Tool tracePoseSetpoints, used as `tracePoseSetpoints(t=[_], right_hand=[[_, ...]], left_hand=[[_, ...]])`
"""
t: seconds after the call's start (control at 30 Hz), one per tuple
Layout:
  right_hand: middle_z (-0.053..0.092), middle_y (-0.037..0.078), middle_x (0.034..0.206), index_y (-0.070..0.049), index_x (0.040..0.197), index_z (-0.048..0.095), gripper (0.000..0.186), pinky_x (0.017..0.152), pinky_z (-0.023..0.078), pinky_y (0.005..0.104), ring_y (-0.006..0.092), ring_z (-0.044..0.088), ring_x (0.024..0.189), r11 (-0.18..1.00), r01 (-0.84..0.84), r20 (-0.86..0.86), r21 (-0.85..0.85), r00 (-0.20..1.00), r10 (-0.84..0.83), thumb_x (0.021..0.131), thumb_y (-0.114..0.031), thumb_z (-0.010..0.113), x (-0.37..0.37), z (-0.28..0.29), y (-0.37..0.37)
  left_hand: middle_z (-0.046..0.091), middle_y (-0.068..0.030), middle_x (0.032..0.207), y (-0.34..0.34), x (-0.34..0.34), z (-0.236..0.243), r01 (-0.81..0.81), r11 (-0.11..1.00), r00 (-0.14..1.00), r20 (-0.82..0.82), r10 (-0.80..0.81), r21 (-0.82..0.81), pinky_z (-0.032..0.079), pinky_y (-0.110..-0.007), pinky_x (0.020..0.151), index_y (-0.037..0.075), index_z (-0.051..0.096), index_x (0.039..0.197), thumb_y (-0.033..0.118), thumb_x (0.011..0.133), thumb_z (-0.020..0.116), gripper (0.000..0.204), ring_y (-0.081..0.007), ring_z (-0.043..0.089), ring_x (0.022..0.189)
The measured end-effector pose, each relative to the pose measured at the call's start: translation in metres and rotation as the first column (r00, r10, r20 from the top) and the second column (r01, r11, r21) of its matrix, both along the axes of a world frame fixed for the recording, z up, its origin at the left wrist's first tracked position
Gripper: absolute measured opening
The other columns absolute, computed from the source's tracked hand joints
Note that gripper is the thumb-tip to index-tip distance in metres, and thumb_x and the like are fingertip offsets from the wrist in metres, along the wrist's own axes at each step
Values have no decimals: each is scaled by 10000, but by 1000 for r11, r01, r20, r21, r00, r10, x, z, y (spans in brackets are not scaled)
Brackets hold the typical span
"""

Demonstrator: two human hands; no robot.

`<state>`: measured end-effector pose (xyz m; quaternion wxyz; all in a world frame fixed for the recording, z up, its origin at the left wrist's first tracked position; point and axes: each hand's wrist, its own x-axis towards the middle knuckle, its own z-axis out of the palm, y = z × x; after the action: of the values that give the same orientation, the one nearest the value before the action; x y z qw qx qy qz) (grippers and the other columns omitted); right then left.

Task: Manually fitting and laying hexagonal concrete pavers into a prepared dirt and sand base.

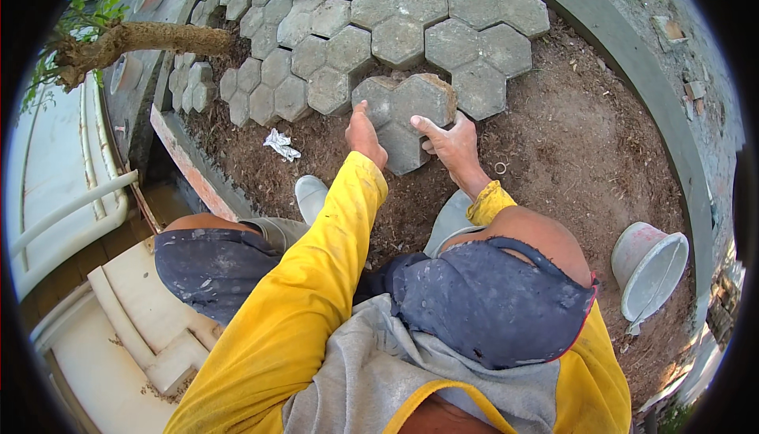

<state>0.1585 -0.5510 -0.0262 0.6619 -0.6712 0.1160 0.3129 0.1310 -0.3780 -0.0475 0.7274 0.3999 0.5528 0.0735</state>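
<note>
A grey concrete paver of joined hexagons (415, 103) is at the edge of the laid pavers (395, 7), over bare brown soil (569, 141). My left hand (366, 137) is at the paver's left side, fingers against it. My right hand (455, 145) grips its lower right, thumb on top and fingers at the side. The paver's upper right edge shows rough, brownish concrete. Whether it rests fully on the soil or is slightly raised, I cannot tell. A crumpled white scrap (281, 144) lies left of my hands, and a small pale ring (500, 167) lies to their right.
A grey bucket (648, 268) stands at the right. A concrete kerb (674, 153) curves along that side. At the left are a low edging (202, 173), a leaning tree trunk (150, 39) and white tanks with pipes (63, 197). My boots (312, 195) stand on the soil.
</note>
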Motion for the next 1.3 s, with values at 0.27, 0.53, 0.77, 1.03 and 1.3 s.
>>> tracePoseSetpoints(t=[0.27,0.53,0.77,1.03,1.3], right_hand=[[639,118,1087,51,1214,540,624,644,588,269,157,669,787,915,178,-183,362,976,-118,814,-338,819,-28,7,4],[614,87,1129,2,1247,523,625,684,579,311,166,662,741,908,180,-304,379,951,-62,837,-389,787,-32,-12,11],[680,193,965,65,1184,567,762,531,569,340,225,666,575,989,-31,-244,143,968,65,856,-616,667,-21,-6,12],[566,155,525,152,831,611,973,415,474,314,210,548,402,823,-546,-307,-159,820,484,831,-814,502,9,-16,-6],[590,157,595,161,901,607,928,431,462,309,184,532,438,928,-372,-334,31,871,360,865,-762,522,-3,-18,-9]], left_hand=[[433,-294,1391,0,16,38,487,656,866,-419,-275,577,387,-450,1081,-77,424,1386,329,807,724,768,-438,468,1294],[522,-297,1322,3,14,29,526,587,845,-455,-281,615,415,-411,1050,-109,458,1349,236,792,756,720,-394,530,1248],[570,-321,1256,-10,16,26,523,461,846,-502,-179,717,424,-404,1040,-136,476,1326,199,765,793,726,-390,565,1208],[480,-328,1291,-18,15,13,548,355,836,-513,-197,757,346,-426,1102,-135,399,1393,212,792,767,785,-445,462,1248],[525,-223,1274,5,-18,24,263,619,955,-109,-276,740,526,-407,915,-40,359,1449,97,801,754,771,-319,649,1031]])
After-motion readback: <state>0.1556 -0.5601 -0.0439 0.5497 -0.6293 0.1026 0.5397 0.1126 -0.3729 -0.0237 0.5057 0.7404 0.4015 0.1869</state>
